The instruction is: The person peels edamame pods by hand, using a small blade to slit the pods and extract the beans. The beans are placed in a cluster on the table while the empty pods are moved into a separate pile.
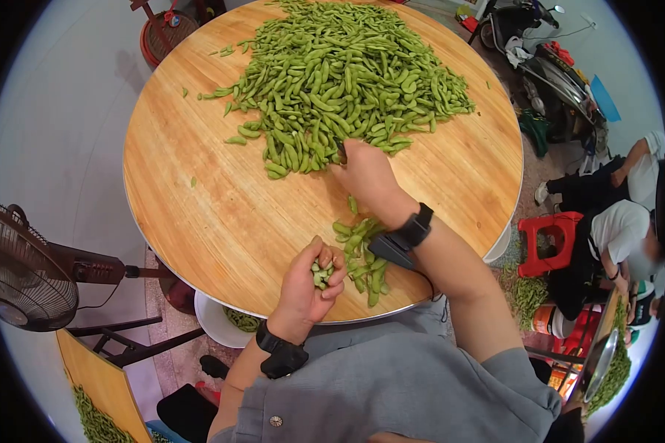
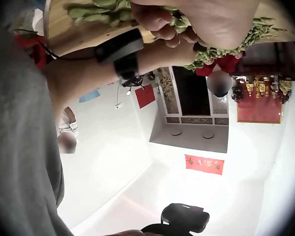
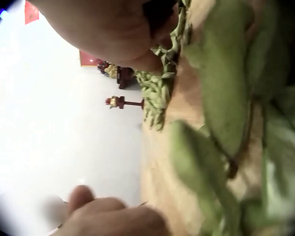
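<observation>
In the head view, the left hand [image 1: 310, 284] curls palm up round several green pods [image 1: 321, 275] near the table's front edge. The right hand [image 1: 369, 173] is at the near edge of a large heap of pods [image 1: 340, 81], its fingers bent round a small dark object [image 1: 342, 152] that is mostly hidden. This dark object [image 3: 160, 14] also shows against the right hand [image 3: 103, 29] in the right wrist view. Between the hands and the table edge lies a small loose pile of pods [image 1: 362, 255], partly under the right wrist's device.
A round wooden table [image 1: 192, 199] fills the middle. A fan [image 1: 26, 266] stands left, with a white basin [image 1: 218, 321] below the table edge. At right are a red stool [image 1: 547, 240], seated people, a scooter [image 1: 561, 81] and more pods [image 1: 528, 299] on the floor.
</observation>
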Tool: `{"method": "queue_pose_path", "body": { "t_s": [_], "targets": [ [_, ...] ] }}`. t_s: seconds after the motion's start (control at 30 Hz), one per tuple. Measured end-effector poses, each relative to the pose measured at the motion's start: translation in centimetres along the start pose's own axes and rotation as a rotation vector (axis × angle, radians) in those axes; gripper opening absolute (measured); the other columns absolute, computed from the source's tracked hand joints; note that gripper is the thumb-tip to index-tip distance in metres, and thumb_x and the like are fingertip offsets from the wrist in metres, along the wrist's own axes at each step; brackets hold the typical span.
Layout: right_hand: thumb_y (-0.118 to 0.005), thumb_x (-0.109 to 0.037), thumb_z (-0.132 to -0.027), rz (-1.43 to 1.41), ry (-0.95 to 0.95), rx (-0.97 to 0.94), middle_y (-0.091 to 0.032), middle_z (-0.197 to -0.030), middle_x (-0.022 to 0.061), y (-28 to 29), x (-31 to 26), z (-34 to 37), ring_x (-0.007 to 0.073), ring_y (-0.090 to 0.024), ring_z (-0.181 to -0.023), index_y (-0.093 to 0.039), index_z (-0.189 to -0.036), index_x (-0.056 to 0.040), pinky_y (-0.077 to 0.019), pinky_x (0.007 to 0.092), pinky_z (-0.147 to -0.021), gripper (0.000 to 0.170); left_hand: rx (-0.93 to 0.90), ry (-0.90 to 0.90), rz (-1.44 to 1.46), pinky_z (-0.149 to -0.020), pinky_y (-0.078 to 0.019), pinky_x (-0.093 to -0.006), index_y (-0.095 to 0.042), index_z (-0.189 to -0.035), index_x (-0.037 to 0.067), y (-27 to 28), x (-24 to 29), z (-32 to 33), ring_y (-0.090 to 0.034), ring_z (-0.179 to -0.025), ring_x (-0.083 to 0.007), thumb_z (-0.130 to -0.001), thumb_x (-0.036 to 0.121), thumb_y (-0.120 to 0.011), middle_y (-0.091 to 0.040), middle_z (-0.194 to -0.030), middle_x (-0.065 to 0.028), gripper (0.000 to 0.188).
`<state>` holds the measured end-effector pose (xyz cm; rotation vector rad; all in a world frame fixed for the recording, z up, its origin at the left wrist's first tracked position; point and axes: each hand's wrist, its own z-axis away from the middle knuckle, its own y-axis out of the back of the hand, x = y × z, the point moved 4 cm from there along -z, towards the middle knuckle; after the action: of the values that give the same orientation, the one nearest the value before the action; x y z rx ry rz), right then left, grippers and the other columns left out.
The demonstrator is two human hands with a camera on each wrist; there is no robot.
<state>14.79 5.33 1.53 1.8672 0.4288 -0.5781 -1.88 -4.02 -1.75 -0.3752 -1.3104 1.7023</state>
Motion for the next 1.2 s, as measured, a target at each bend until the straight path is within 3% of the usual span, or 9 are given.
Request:
{"method": "queue_pose_path", "body": {
  "t_s": [0.1,0.33,0.53,0.63,0.7,0.73,0.8,1.1,1.2],
  "targets": [
    [-0.065,-0.020,-0.072,0.170,0.102,0.070,-0.060,-0.069,0.0188,-0.4,0.4,0.0,0.0367,-0.057,-0.064,-0.058,-0.077,0.0001,-0.0469,0.0393,-0.057,0.022,0.048,-0.032,-0.082,-0.037,-0.0277,-0.0180,-0.052,-0.091,0.004,-0.6,0.0,0.1,-0.040,-0.053,-0.0108,-0.094,0.025,-0.041,-0.049,-0.075,-0.0049,0.024],
    [-0.065,-0.016,-0.074,-0.250,-0.123,0.026,-0.059,-0.066,0.0145,5.7,-2.4,9.4,0.0279,-0.061,-0.063,-0.060,-0.083,-0.0013,-0.0481,0.0336,-0.057,0.018,0.073,-0.064,-0.238,-0.040,-0.0269,-0.0166,-0.053,-0.111,0.002,-2.5,-1.2,-1.2,-0.040,-0.054,-0.0062,-0.093,0.022,-0.048,-0.050,-0.076,-0.0008,0.028],
    [-0.065,-0.009,-0.078,-0.318,0.049,0.046,-0.062,-0.077,0.0105,6.4,-2.9,13.2,0.0163,-0.061,-0.065,-0.058,-0.089,0.0000,-0.0474,0.0275,-0.057,0.016,0.091,-0.122,-0.389,-0.040,-0.0235,-0.0158,-0.057,-0.099,0.002,-2.8,-2.2,-1.1,-0.034,-0.048,-0.0029,-0.093,0.022,-0.048,-0.047,-0.067,0.0015,0.023],
    [-0.055,-0.010,-0.085,-0.451,-0.050,-0.092,-0.060,-0.074,0.0071,6.8,-2.0,13.5,0.0110,-0.057,-0.061,-0.055,-0.101,-0.0009,-0.0460,0.0256,-0.055,0.018,0.042,-0.139,-0.398,-0.040,-0.0234,-0.0157,-0.057,-0.092,0.003,-2.3,-1.9,-0.6,-0.034,-0.046,-0.0026,-0.092,0.021,-0.049,-0.047,-0.064,0.0025,0.020],
    [-0.043,-0.012,-0.091,-0.754,-0.300,-0.420,-0.056,-0.070,0.0034,6.9,-1.9,13.4,0.0066,-0.051,-0.056,-0.047,-0.115,-0.0022,-0.0427,0.0225,-0.050,0.026,0.047,-0.081,-0.481,-0.040,-0.0232,-0.0162,-0.057,-0.089,0.003,-2.2,-2.1,0.1,-0.034,-0.047,-0.0021,-0.092,0.020,-0.050,-0.046,-0.062,0.0032,0.019],
    [-0.043,-0.012,-0.091,-0.759,-0.305,-0.417,-0.056,-0.070,0.0034,7.4,-1.9,13.4,0.0066,-0.051,-0.056,-0.047,-0.115,-0.0022,-0.0427,0.0225,-0.050,0.026,0.049,-0.027,-0.559,-0.040,-0.0230,-0.0167,-0.057,-0.087,0.004,-2.2,-2.3,0.4,-0.035,-0.047,-0.0017,-0.091,0.020,-0.051,-0.045,-0.061,0.0040,0.018],
    [-0.038,-0.013,-0.091,-0.850,-0.384,-0.670,-0.055,-0.065,0.0048,7.1,-2.3,14.1,0.0104,-0.052,-0.050,-0.041,-0.120,-0.0003,-0.0426,0.0252,-0.046,0.032,0.044,-0.007,-0.626,-0.041,-0.0242,-0.0167,-0.058,-0.086,0.004,-2.5,-2.5,1.0,-0.036,-0.049,-0.0013,-0.091,0.020,-0.052,-0.046,-0.062,0.0045,0.018],
    [-0.036,-0.011,-0.093,-0.923,-0.417,-0.778,-0.051,-0.065,0.0018,7.1,-1.6,15.5,0.0051,-0.042,-0.044,-0.036,-0.129,-0.0039,-0.0346,0.0189,-0.040,0.037,-0.025,-0.135,-1.011,-0.051,-0.0304,-0.0169,-0.062,-0.085,0.001,-2.8,-2.9,0.9,-0.038,-0.060,-0.0006,-0.089,0.018,-0.055,-0.049,-0.068,0.0065,0.019],
    [-0.036,-0.012,-0.091,-1.010,-0.470,-0.824,-0.051,-0.062,0.0034,7.3,-1.5,15.7,0.0079,-0.045,-0.044,-0.035,-0.129,-0.0017,-0.0389,0.0223,-0.041,0.040,-0.031,-0.129,-1.058,-0.052,-0.0316,-0.0169,-0.062,-0.084,0.001,-3.0,-2.7,1.1,-0.039,-0.061,-0.0007,-0.089,0.018,-0.055,-0.048,-0.068,0.0077,0.019]
  ]
}}
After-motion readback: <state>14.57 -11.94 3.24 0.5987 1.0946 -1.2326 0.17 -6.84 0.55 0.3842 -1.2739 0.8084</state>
